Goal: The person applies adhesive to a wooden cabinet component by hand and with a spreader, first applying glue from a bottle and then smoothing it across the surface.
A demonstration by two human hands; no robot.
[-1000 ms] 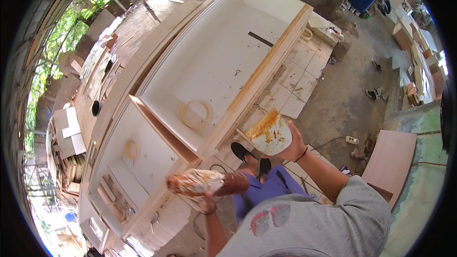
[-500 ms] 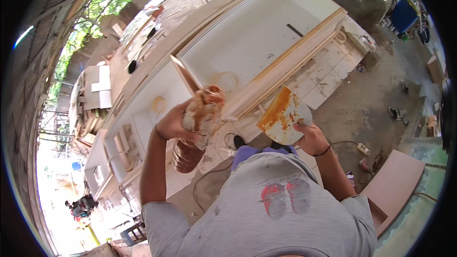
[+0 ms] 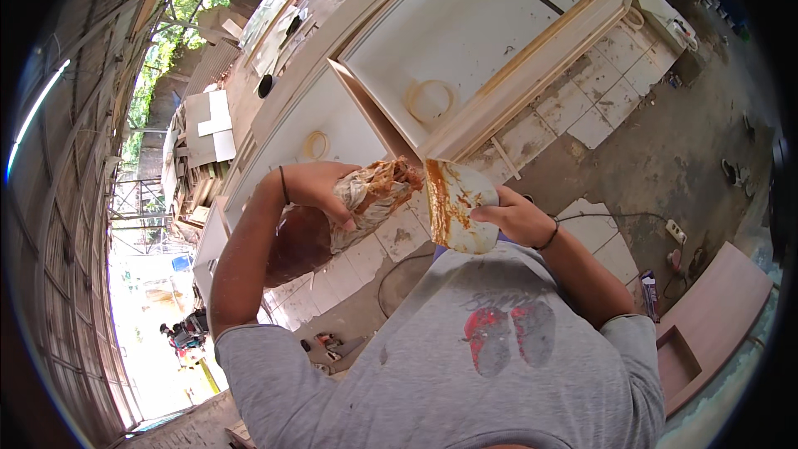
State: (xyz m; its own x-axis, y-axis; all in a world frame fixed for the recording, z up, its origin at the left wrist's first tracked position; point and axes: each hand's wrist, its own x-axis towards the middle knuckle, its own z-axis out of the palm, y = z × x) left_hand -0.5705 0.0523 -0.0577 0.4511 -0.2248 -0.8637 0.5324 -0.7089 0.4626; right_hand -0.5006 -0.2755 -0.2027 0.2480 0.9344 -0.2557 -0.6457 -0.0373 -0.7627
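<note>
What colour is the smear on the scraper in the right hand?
The smear is orange-brown on the whitish scraper; best in the head view.

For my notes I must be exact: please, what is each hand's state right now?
Left hand: closed around a smeared, crumpled bundle.
Right hand: closed on a pale, flat spreader with orange-brown smears.
</note>
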